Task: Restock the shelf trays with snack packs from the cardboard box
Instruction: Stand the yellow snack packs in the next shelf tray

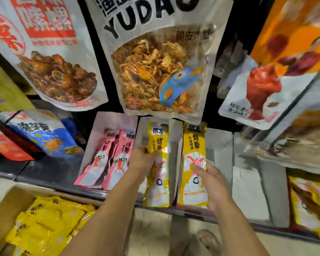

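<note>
Two yellow snack packs stand upright in white shelf trays. My left hand [143, 159] grips the left yellow pack [158, 182] at its upper left edge. My right hand [213, 185] holds the right yellow pack [193, 150] along its right side, thumb on its front. The white tray [174, 156] walls rise between and beside the packs. At the lower left the cardboard box [6, 204] lies open, with several more yellow packs [44, 224] in it.
Pink snack packs [107, 159] fill the tray to the left. Large hanging bags [161, 58] hang above the trays. White trays [248, 182] stand to the right. The shelf's front rail [103, 195] runs across below. A sandalled foot [209, 241] is on the floor.
</note>
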Tool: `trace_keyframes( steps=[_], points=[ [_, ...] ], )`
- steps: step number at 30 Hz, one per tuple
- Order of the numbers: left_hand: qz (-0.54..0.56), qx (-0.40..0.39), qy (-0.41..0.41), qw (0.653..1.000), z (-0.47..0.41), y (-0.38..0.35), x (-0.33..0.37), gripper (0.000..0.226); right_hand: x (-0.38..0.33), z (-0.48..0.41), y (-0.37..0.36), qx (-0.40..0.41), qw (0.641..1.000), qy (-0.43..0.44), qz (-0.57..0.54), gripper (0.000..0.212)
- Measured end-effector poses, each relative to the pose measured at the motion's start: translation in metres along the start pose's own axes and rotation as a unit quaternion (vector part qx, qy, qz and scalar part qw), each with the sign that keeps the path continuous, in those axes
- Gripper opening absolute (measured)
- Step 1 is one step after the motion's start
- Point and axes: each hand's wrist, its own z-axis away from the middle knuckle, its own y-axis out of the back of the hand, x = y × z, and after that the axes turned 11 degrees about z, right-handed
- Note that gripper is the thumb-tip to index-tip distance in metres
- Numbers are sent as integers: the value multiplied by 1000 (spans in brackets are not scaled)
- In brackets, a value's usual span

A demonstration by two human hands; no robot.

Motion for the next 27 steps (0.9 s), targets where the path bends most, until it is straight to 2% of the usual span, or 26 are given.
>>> trace_keyframes(
  steps=[5, 10, 14, 18, 21, 24, 27],
  points=[
    [-28, 7, -44, 999, -19, -21, -18, 21, 5, -8, 17, 11, 1000, -16, -9, 16],
    [-53, 5, -28, 998, -39, -35, -54, 5, 15, -15, 25, 8, 1000, -17, -14, 21],
    [-74, -7, 7, 997, -48, -43, -73, 14, 21, -19, 28, 13, 999, -26, -37, 21],
    [-102, -10, -23, 994, -51, -43, -84, 16, 22, -19, 27, 6, 998, -28, -54, 20],
    [-186, -25, -52, 981, -51, -40, -93, 27, 20, -19, 24, 0, 998, -20, -54, 20],
    [-312, -41, -51, 948, -56, -35, -101, 43, 18, -19, 19, -1, 998, -19, -63, 22],
    [-312, -74, -45, 946, -49, -30, -90, 44, 14, -19, 11, -4, 997, -15, -79, 23]
  ],
)
